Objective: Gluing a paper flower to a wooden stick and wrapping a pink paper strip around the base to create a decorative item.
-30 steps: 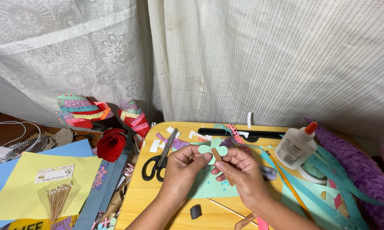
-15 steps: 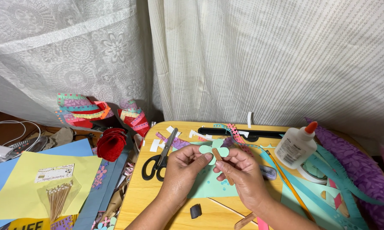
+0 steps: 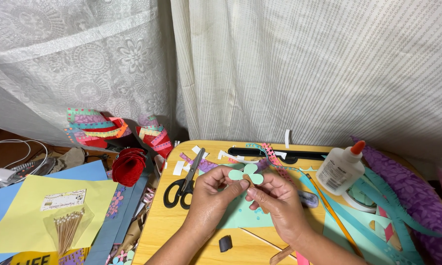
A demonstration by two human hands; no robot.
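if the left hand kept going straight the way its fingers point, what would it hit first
The left hand points up and right, so it would probably meet the right hand's fingers first, just under the mint-green paper flower cutout both hands pinch; depth is unclear.

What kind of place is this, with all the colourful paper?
It looks like a home craft corner. A small wooden table sits against curtains, with scissors, a glue bottle and paper strips around. Both hands, left hand and right hand, hold a mint paper flower.
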